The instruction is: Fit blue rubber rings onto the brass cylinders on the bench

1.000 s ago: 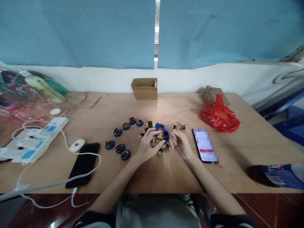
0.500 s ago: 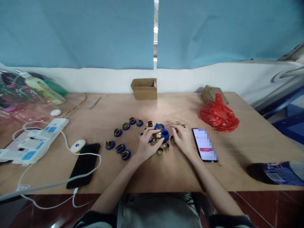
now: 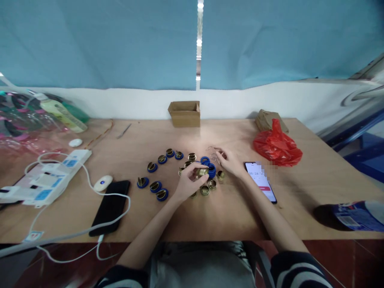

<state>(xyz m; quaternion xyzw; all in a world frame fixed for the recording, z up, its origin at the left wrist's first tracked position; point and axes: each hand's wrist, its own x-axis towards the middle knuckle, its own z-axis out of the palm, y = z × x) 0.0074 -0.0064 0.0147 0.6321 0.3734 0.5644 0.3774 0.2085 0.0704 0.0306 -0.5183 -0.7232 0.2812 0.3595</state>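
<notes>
"Head view: any writing?"
"The lit phone (image 3: pixel 260 182) reads "00:24", then blur; the bottle's (image 3: pixel 349 216) lettering is too small."
"And the hands?"
"The left hand (image 3: pixel 189 183) pinches a brass cup (image 3: pixel 203 172) beside the blue rings (image 3: pixel 212 175). The right hand (image 3: pixel 228 162) has shifted from beside a loose cup (image 3: pixel 220 175) up to the wire rings (image 3: pixel 213 157); whether it grips one, I cannot tell."

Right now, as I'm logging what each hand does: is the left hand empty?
No, the left hand holds a brass-colored metal piece between its thumb and fingers.
</notes>
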